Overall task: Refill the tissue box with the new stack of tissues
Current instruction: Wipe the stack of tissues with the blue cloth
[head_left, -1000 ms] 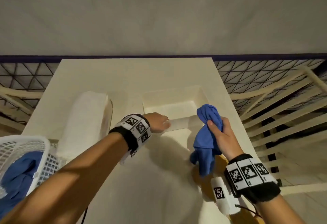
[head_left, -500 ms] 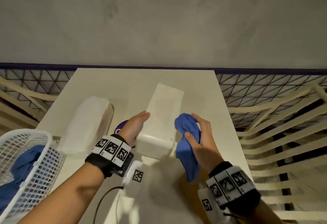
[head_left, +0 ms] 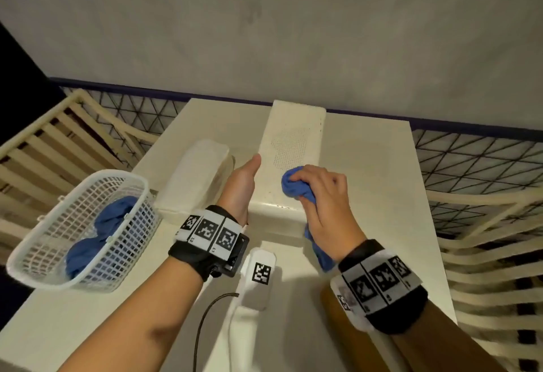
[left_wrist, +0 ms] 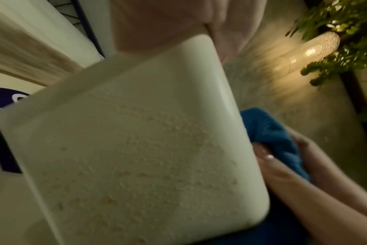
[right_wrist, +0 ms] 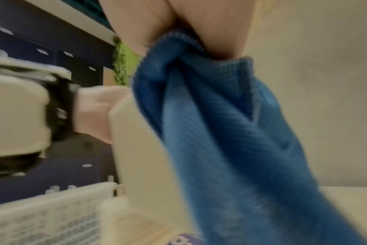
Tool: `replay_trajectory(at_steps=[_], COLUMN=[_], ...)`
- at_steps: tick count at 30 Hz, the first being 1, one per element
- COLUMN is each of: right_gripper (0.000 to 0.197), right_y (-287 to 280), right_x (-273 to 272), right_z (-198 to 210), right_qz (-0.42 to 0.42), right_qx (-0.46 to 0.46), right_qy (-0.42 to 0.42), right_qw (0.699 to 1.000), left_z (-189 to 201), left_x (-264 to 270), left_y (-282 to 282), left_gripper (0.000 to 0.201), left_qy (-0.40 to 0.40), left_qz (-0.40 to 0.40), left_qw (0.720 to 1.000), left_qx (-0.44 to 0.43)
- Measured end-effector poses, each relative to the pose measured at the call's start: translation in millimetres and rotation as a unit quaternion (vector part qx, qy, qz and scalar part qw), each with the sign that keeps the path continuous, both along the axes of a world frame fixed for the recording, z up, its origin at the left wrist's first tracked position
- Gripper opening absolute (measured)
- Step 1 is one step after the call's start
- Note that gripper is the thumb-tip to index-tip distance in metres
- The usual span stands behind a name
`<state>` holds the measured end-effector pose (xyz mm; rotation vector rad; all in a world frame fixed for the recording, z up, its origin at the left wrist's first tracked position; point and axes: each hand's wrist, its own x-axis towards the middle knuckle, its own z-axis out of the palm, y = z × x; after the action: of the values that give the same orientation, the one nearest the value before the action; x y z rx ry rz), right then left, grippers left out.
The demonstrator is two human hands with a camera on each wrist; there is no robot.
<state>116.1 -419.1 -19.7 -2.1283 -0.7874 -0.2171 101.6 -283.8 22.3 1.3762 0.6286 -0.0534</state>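
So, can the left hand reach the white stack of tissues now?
Probably yes, but not freely: the left hand holds the tilted cream tissue box; the white stack of tissues lies unobstructed just beside it.

Blurred cream box (left_wrist: 136, 149) filling view, left hand (left_wrist: 157, 21) gripping its top, blue cloth (left_wrist: 276, 137) beside

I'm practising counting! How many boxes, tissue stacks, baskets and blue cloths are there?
White plastic tissue box: 1
White wrapped tissue stack: 1
White mesh plastic basket: 1
Blue cloths: at least 2, one in the right hand, the rest bundled in the basket
Total: at least 5
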Motion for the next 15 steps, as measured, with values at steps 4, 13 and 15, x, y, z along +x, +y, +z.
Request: replay_trajectory(at_steps=[4, 13, 15], right_gripper=[0.034, 0.029, 0.025], right_y=[5, 40, 48], right_x=[-10, -11, 2], right_z=[6, 9, 15], right_qz=[0.089, 0.066, 0.064], right_qx=[-0.049, -0.061, -0.049], right_qy=[-0.008, -0.029, -0.055], right_qw=[0.995, 0.995, 0.995], left_z=[2, -3, -6], left_x=[1, 22, 24], left_y=[0, 46, 52], left_gripper=[0.049, 0.084, 0.083], left_qy=[0.009, -0.03, -0.031], left_qz=[-0.015, -0.074, -0.091], left_qw=[1.0, 0.993, 0.991], left_qx=[-0.004, -0.088, -0.088])
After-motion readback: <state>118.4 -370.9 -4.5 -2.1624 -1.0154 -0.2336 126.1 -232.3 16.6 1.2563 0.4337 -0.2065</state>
